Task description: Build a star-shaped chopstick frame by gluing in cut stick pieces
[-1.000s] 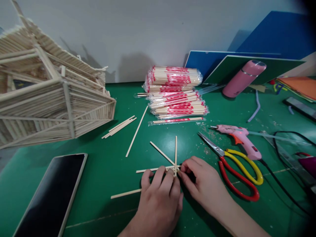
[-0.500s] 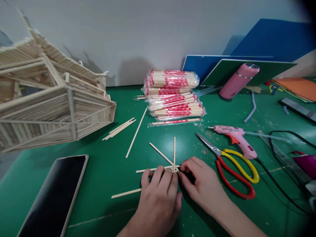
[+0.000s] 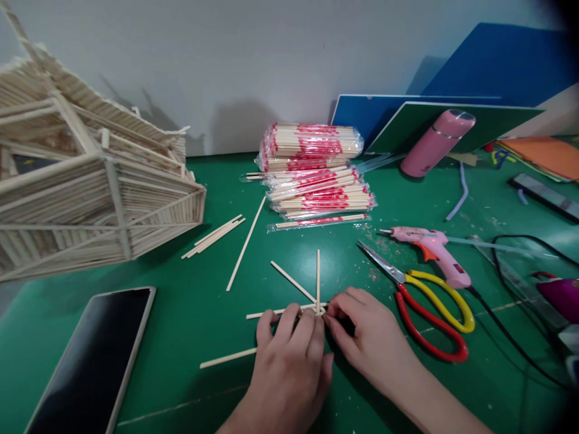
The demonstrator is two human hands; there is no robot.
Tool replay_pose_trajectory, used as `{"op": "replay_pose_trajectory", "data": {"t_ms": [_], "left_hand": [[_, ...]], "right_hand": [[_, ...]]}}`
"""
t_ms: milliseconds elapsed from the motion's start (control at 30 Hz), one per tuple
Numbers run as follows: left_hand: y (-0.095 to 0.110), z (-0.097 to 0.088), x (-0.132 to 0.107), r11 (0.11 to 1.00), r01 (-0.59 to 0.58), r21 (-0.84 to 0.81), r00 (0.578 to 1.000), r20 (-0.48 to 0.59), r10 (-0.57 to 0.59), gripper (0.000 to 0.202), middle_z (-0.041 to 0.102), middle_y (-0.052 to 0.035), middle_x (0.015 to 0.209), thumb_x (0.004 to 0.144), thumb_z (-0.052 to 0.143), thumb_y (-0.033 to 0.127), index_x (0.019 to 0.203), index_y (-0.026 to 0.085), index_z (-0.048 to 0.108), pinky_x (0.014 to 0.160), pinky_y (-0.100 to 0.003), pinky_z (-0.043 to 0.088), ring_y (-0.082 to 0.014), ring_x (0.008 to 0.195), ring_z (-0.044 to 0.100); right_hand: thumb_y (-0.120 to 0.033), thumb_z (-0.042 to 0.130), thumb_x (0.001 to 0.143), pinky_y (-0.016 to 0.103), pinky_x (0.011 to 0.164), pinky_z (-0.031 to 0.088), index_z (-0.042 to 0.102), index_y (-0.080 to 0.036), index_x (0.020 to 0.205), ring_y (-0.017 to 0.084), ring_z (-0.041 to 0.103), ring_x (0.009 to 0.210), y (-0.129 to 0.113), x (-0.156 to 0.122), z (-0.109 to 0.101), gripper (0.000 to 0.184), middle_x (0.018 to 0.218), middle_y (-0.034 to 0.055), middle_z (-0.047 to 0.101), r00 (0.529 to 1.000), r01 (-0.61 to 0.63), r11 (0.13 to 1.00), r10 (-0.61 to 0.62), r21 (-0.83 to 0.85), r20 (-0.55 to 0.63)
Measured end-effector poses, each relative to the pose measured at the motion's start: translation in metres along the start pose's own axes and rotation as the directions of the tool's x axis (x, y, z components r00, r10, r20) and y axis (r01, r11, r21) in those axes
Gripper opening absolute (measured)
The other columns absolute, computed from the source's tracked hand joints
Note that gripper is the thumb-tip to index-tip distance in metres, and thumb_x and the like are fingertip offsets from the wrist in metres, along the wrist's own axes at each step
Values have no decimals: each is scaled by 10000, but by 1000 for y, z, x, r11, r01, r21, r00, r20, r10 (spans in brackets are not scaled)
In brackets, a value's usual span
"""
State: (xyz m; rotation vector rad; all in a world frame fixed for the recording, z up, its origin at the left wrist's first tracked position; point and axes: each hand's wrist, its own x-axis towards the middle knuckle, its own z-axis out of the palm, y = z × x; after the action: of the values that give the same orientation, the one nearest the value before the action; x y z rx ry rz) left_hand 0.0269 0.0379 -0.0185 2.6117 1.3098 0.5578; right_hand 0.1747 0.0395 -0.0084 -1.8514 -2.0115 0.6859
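Observation:
Several wooden chopsticks (image 3: 318, 274) fan out from a joint on the green table, one pointing straight away from me and others to the left. My left hand (image 3: 289, 355) presses down on them with its fingers bent and held close, covering part of the sticks. At the joint, my right hand (image 3: 362, 328) pinches a stick end between thumb and fingertips; the exact grip is partly hidden. A chopstick (image 3: 228, 358) sticks out leftward from under my left hand. Farther off lie a single chopstick (image 3: 246, 243) and a small group of chopsticks (image 3: 213, 236).
Wrapped chopstick bundles (image 3: 316, 175) lie against the wall. A stick-built model (image 3: 122, 205) stands left, above a phone (image 3: 93, 361). Scissors (image 3: 420, 301), a pink glue gun (image 3: 432, 250) with its cord, and a pink bottle (image 3: 436, 144) are on the right.
The view has shifted slightly, so the model and phone sit farther left. Both hands keep nearly the same pose on the chopsticks.

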Motion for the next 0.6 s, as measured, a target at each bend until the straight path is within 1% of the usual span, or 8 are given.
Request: {"op": "replay_pose_trajectory", "data": {"t_ms": [133, 267, 367, 433, 500, 600], "left_hand": [[0, 0, 1, 1000, -4, 6, 1000, -10, 4, 270, 618, -28, 931, 716, 552, 321, 945, 186, 598, 824, -409, 258, -218, 921, 494], [0, 0, 1, 1000, 2, -6, 1000, 4, -2, 272, 618, -28, 952, 728, 545, 321, 964, 195, 591, 826, -413, 258, -223, 938, 490], [-1, -1, 0, 1000, 6, -14, 1000, 2, -6, 262, 621, -32, 958, 742, 532, 322, 964, 195, 590, 833, -422, 254, -224, 933, 494], [-1, -1, -1, 1000, 4, -14, 1000, 3, -4, 272, 621, -39, 961, 750, 527, 333, 976, 196, 588, 842, -426, 251, -225, 934, 496], [-1, 0, -1, 1000, 2, -4, 1000, 9, -2, 293, 618, -46, 977, 752, 526, 341, 1002, 198, 581, 851, -432, 247, -231, 945, 493], [0, -1, -1, 1000, -3, 15, 999, 35, 3, 306, 612, -51, 999, 756, 518, 332, 1027, 199, 571, 863, -443, 244, -242, 961, 489]], "right_hand": [[-178, 466, 771, 251, 590, 361, 523, -199, 684, 149, 468, 669, 0, 2, -2, 106, 678, 8, 505, 1000, 0, 1000, 0, -12, 7], [-176, 473, 763, 245, 578, 366, 530, -201, 675, 145, 479, 657, -1, 3, -3, 107, 666, 7, 505, 1000, -1, 1000, 1, -18, 10], [-166, 479, 754, 246, 579, 370, 523, -201, 663, 142, 480, 649, -2, 3, -5, 107, 656, 0, 503, 1000, -7, 1000, 7, 2, 0], [-149, 490, 739, 242, 577, 376, 516, -201, 667, 137, 480, 647, -1, 2, -7, 93, 654, -7, 504, 1000, -10, 998, 11, 69, -11], [-142, 497, 734, 232, 570, 384, 516, -200, 696, 128, 484, 647, 0, 1, -9, 73, 666, -11, 512, 999, -24, 984, 32, 177, -42], [-154, 474, 765, 218, 556, 395, 519, -196, 733, 115, 493, 635, 5, -1, -10, 70, 694, -7, 523, 994, -30, 951, 62, 309, -94]]}}
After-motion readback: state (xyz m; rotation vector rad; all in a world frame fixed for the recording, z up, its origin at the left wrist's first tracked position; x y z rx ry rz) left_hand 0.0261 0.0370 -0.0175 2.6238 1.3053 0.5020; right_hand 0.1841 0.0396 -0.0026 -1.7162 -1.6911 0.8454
